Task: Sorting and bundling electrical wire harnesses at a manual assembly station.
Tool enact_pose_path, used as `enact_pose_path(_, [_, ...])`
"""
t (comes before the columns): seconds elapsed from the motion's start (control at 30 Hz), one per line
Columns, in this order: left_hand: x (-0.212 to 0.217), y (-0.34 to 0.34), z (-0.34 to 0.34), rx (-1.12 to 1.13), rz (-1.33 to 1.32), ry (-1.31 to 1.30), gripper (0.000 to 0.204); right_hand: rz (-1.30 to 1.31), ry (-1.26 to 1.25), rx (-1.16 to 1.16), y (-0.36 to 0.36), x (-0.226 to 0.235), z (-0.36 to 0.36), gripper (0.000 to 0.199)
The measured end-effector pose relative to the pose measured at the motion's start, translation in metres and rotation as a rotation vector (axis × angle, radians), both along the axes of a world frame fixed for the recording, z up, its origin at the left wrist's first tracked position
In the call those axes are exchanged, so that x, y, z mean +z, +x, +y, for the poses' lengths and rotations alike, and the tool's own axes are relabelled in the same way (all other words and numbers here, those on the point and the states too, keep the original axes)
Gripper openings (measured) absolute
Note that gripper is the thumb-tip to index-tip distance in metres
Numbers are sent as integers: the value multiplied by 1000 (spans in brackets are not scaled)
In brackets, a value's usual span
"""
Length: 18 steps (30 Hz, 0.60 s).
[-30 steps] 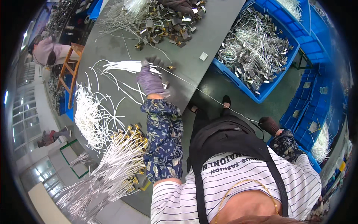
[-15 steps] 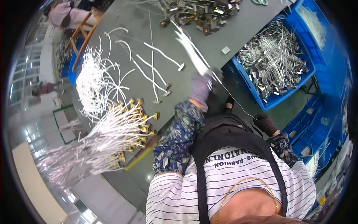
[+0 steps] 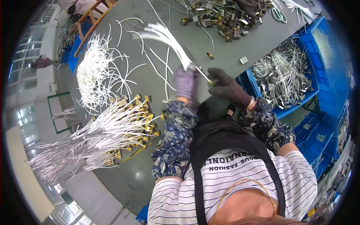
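My left hand (image 3: 186, 79), in a purple-grey glove, is closed around a bundle of white tubes (image 3: 168, 39). The bundle fans out away from me over the grey table. My right hand (image 3: 229, 89), in a dark brown glove, is close beside it on the right. Its fingertips close on a small gold-coloured metal connector (image 3: 210, 83). A thin white tube or wire (image 3: 203, 74) runs from the left hand's grip to that connector. Several loose white wires (image 3: 153, 71) lie on the table left of the bundle.
A heap of white tubes (image 3: 92, 77) and bundled wires with gold connectors (image 3: 108, 129) lie left. Another person's dark-gloved hand (image 3: 248, 6) is at a pile of metal connectors (image 3: 225, 20). Green-handled scissors (image 3: 279, 15) lie far right. A blue bin (image 3: 315, 84) of wires stands right.
My right hand has come up from beside my waist, where a thin wire stretched toward it, to close beside my left hand. The left hand has moved slightly left, still gripping the tubes. The view has shifted.
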<state>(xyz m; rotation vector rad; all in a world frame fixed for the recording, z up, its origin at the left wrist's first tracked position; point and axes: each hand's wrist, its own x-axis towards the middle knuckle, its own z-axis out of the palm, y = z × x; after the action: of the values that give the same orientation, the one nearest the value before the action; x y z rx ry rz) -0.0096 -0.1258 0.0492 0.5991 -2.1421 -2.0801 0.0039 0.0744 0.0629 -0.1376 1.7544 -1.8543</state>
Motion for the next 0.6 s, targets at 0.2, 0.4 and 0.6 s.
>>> enact_pose_path(0.2, [-2,-22,-66,86,-118,25,28,129,486,-258,-108,7,-23,65])
enact_pose_path(0.4, [-9,-3,18,133,25,588,27,418,346,-126,-80,-13,-18,36])
enact_pose_path(0.6, [-44,-12,75,-30,-103,896,24,259,355,150,78,-44,104,23])
